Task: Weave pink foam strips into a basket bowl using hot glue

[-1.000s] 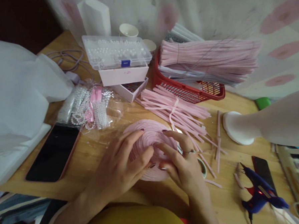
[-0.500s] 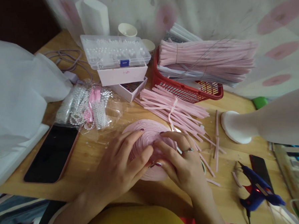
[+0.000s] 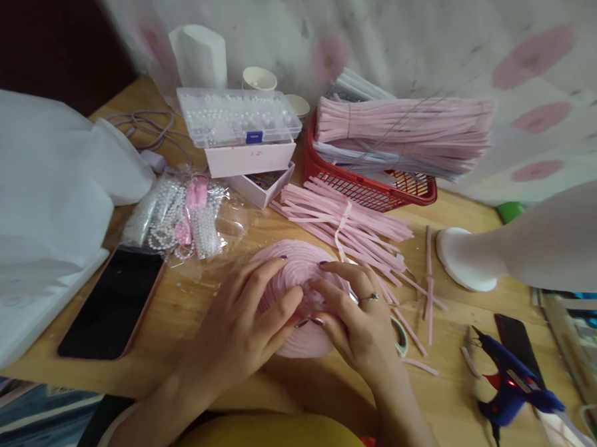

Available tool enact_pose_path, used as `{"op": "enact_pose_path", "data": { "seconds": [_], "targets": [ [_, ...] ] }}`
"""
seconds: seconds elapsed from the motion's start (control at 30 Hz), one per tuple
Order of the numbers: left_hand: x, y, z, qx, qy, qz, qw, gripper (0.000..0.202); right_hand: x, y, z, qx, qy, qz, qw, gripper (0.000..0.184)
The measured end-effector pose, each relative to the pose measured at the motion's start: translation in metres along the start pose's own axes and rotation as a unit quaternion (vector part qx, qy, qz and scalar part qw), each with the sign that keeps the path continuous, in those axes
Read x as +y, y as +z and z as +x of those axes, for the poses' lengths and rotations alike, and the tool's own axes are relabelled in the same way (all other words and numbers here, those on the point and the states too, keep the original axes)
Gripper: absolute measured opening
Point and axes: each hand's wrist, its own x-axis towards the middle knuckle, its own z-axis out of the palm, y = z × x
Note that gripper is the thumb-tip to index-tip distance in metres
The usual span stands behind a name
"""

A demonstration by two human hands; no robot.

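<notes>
A round pink disc [image 3: 296, 263] coiled from fuzzy pink strips lies on the wooden table [image 3: 188, 324] in front of me. My left hand [image 3: 243, 321] rests over its left half, fingers curved and pressing down on it. My right hand [image 3: 356, 320], with a ring on one finger, covers its right half, and its fingertips press on the coil near the middle. The two thumbs nearly meet over the disc. A roll of tape [image 3: 401, 335] peeks out just right of my right hand.
Loose pink strips [image 3: 349, 219] lie behind the disc; a red basket [image 3: 375, 184] holds more bundles. A bead box [image 3: 239, 117], bagged pearl strings [image 3: 183, 217], a phone [image 3: 114, 304] and white fabric [image 3: 35, 176] sit at left. A blue glue gun [image 3: 513, 388] and a white mannequin stand [image 3: 464, 259] are at right.
Both hands stay on the pink disc, fingers shifting only slightly. The camera has tilted a little, so everything sits slightly lower and to the left.
</notes>
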Motion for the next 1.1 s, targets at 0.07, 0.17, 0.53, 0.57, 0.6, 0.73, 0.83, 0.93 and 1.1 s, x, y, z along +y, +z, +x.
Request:
{"op": "enact_pose_path", "data": {
  "seconds": [0.07,0.17,0.53,0.57,0.6,0.73,0.83,0.93,1.1],
  "targets": [
    [0.000,0.001,0.000,0.002,0.002,0.002,1.000,0.028,-0.001,-0.002,0.003,0.002,-0.001,-0.005,1.000,0.024],
    [-0.001,0.002,0.000,0.005,0.007,0.009,1.000,0.029,-0.002,-0.002,0.006,0.004,0.006,-0.003,1.000,0.019],
    [0.003,0.002,-0.014,0.086,0.023,-0.082,0.993,0.027,0.000,0.021,-0.015,0.145,0.049,0.075,0.985,0.029],
    [0.004,0.002,-0.014,0.088,0.014,-0.096,0.991,0.024,-0.001,0.022,-0.017,0.157,0.060,0.077,0.983,0.030],
    [0.004,0.002,-0.014,0.088,0.007,-0.106,0.990,0.022,-0.001,0.023,-0.019,0.170,0.069,0.081,0.980,0.031],
    [0.004,0.003,-0.009,0.075,0.003,-0.085,0.994,0.017,-0.007,0.023,-0.020,0.201,0.078,0.135,0.967,0.035],
    [0.006,0.005,-0.005,0.083,0.021,-0.044,0.995,0.015,-0.011,0.020,-0.017,0.167,0.057,0.147,0.973,0.043],
    [0.008,0.006,-0.005,0.091,0.027,-0.013,0.995,0.014,-0.015,0.018,-0.013,0.124,0.033,0.106,0.986,0.048],
    [0.010,0.007,-0.006,0.099,0.013,0.020,0.995,0.011,-0.018,0.020,-0.010,0.070,0.041,0.026,0.996,0.047]
  ]
}}
